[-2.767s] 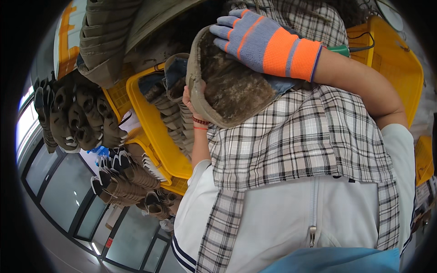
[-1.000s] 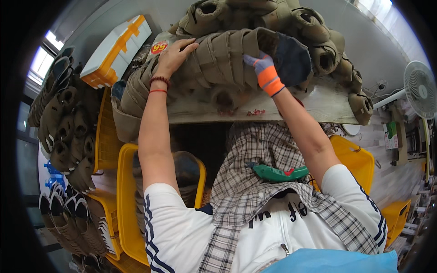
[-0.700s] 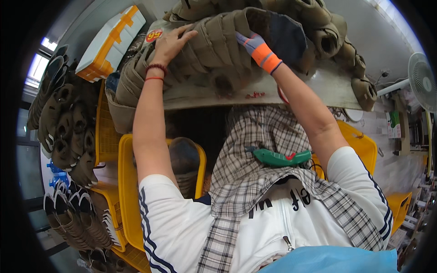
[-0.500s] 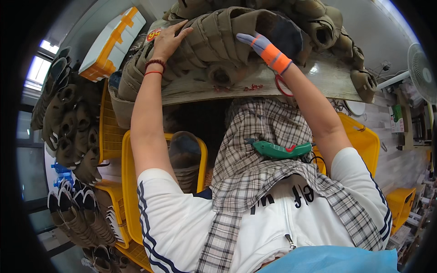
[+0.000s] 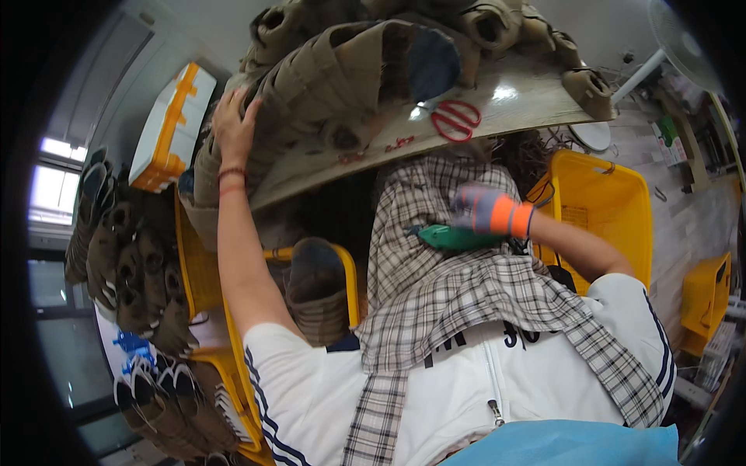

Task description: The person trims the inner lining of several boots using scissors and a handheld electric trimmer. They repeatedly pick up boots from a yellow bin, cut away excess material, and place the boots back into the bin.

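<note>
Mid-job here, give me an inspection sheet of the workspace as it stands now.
Surface: table, glare spot near the right end.
Job's things: nested brown pieces lie on the table; green tool on the plaid apron.
Clutter: red-handled scissors and red scraps near the front edge.
Left hand: bare, fingers spread on the nested pieces.
Right hand: gloved, blurred, at the green tool; grip unclear.
Cables: dark cord by the right yellow crate; its ends can't be traced.
Surroundings: fan right, white box left.
</note>
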